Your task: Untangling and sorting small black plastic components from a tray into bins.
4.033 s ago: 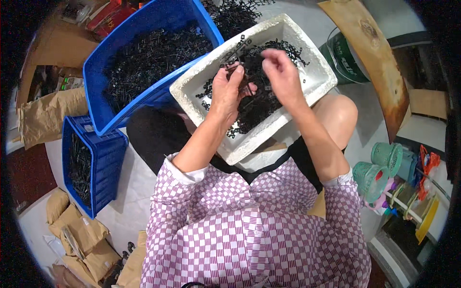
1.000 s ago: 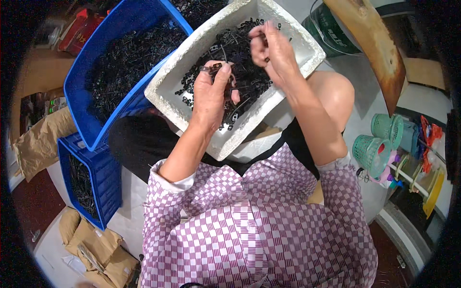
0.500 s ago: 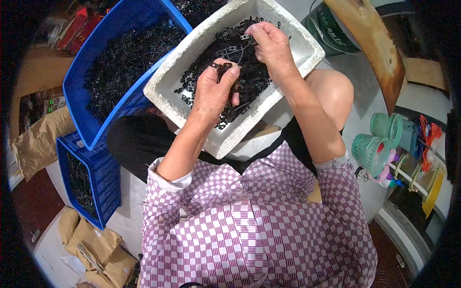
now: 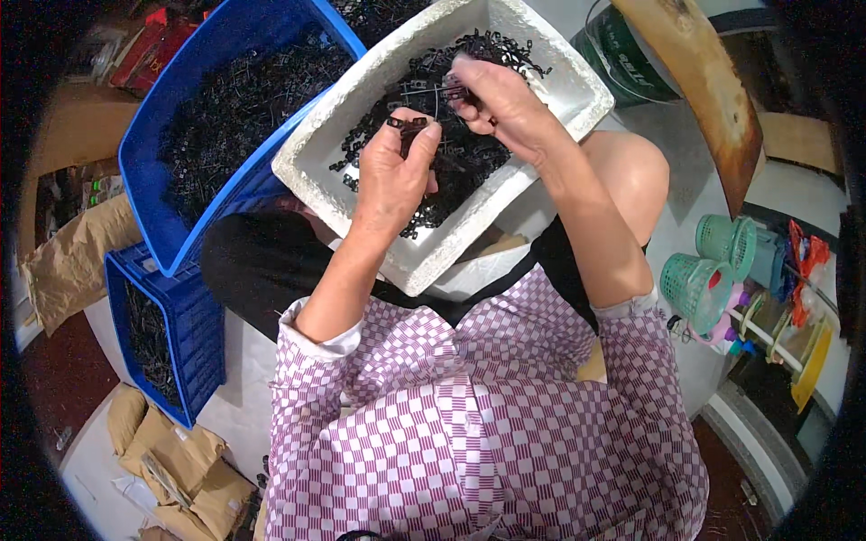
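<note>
A white foam box (image 4: 317, 189) rests across my lap, holding a heap of small black plastic parts (image 4: 478, 167). Over the heap, my left hand (image 4: 397, 171) is closed on small black parts (image 4: 410, 124), pinched between thumb and fingers. My right hand (image 4: 501, 104), a little farther off and to the right, is closed on another small black part (image 4: 454, 90); its fingertips are slightly blurred. A thin grey strand (image 4: 437, 104) runs between the two hands. The exact kind of these parts is too small to make out.
At left, a large blue crate (image 4: 144, 171) full of similar black parts touches the foam box. Below it stands a smaller blue crate (image 4: 203, 334). Brown paper packages (image 4: 185, 460) lie at lower left. A dark green bucket (image 4: 622, 54) and green baskets (image 4: 695, 288) stand at right.
My right hand has come down slightly and turned, its fingers curling more over the part. The left hand has barely moved and keeps its grip.
</note>
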Tool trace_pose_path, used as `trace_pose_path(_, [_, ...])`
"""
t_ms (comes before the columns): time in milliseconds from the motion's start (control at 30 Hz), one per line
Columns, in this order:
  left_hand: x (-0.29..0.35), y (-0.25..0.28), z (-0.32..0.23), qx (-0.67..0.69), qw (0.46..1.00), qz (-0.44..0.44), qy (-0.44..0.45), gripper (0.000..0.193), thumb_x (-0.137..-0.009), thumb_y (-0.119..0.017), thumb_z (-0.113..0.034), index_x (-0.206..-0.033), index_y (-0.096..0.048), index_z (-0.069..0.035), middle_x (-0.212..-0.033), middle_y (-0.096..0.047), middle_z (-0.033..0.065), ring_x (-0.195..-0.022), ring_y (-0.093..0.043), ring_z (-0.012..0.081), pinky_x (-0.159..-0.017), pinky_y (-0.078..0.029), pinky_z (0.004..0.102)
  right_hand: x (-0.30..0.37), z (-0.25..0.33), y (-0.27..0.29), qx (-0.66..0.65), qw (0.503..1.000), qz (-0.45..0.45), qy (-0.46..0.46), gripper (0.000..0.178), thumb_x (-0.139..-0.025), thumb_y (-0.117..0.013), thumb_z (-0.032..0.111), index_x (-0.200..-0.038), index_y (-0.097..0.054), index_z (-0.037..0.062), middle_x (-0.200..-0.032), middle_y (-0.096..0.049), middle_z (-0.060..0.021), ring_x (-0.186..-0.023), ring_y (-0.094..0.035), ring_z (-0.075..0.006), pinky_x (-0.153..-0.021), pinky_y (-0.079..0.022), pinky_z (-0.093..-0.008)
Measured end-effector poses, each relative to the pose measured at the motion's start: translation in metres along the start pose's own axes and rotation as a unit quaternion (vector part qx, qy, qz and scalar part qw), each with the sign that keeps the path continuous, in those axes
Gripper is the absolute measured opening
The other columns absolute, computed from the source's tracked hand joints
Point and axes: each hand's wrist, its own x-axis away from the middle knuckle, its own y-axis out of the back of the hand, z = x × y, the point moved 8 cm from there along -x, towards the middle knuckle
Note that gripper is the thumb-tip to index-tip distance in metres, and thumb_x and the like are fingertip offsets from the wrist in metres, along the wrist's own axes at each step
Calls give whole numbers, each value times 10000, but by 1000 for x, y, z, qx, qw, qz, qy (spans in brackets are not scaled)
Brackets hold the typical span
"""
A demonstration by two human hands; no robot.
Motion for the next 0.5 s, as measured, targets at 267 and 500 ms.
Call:
trace_pose_path(267, [0, -19, -1, -2, 999, 46, 29, 122, -856, -549, -166, -833, -532, -48, -610, -473, -27, -438, -448, 53, -379, -370, 207, -5, 7, 14, -45, 989, -105, 92, 128, -848, -537, 190, -795, -517, 75, -654, -474, 10, -531, -407, -72, -421, -282, -180])
trace_pose_path(500, [10, -34, 1, -1, 995, 84, 57, 127, -861, -544, -172, -848, -523, -47, -624, -486, -14, -433, -452, 64, -386, -373, 206, -16, 5, 64, -196, 961, -185, 54, 107, -849, -509, 152, -795, -519, 60, -680, -501, -12, -555, -424, -83, -438, -302, -181])
